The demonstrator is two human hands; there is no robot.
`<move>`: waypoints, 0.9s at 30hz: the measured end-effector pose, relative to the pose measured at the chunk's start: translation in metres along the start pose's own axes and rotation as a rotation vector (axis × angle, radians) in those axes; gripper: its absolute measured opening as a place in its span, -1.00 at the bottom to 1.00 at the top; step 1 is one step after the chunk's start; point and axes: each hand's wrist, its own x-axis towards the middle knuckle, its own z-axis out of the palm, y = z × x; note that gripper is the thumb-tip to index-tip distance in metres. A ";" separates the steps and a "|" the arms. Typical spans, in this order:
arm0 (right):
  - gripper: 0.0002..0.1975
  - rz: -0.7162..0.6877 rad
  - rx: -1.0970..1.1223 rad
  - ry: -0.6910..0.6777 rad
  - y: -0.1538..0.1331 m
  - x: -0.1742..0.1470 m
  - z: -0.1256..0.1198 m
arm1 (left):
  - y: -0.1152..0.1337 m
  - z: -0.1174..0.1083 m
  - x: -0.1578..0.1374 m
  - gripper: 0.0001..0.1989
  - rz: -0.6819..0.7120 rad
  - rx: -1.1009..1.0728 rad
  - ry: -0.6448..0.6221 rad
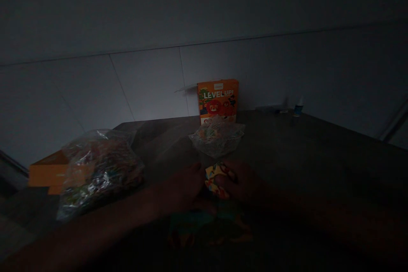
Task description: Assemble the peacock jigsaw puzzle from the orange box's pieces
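The wall (149,85) stood behind the dim table (287,144), whose far side made 12 o'clock. A clear, glossy big bag (108,174) of colourful bits lay at 9 o'clock, partly over an orange carton (44,174) farther out. At 6 o'clock was a green patterned patch (191,221), too dark to make out. The "LEVEL UP!" box (218,102) stood upright at 12 o'clock, a smaller bag (219,138) just before it.

Mid-clock, the left hand (188,185) was loosely curled beside the right; I cannot tell whether it held anything. The right hand (240,182) was closed, its thumb pressed on the printed piece (212,173). Of that piece, the uncovered part pointed to about 10 o'clock; fingers hid too much to tell its long axis. Last, a bottle (298,109) stood toward 2 o'clock.
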 end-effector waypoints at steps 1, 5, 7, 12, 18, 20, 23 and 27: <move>-0.76 -0.016 -0.068 0.014 0.001 0.002 0.001 | -0.001 -0.004 -0.004 -0.36 -0.026 0.050 -0.050; -0.77 -0.164 -0.301 0.054 0.003 0.003 0.002 | -0.009 -0.022 -0.023 -0.35 0.009 0.126 -0.161; -0.77 -0.158 -0.337 0.039 0.000 0.001 0.002 | -0.011 -0.024 -0.025 -0.33 0.011 0.128 -0.150; -0.73 -0.098 -0.385 -0.024 -0.010 -0.006 0.002 | -0.008 -0.016 -0.015 -0.35 0.031 0.111 -0.172; -0.71 -0.073 -0.350 0.024 -0.007 -0.008 0.007 | -0.004 -0.016 -0.010 -0.39 -0.048 -0.051 -0.113; -0.71 -0.032 -0.260 -0.001 -0.008 -0.008 0.005 | -0.005 -0.017 -0.008 -0.32 -0.117 -0.088 -0.158; -0.72 -0.032 -0.124 -0.007 -0.011 -0.007 0.001 | -0.007 -0.015 -0.005 -0.28 -0.191 -0.128 -0.193; -0.75 -0.081 -0.048 0.066 -0.007 -0.002 -0.003 | -0.009 -0.011 -0.001 -0.30 -0.154 -0.320 -0.120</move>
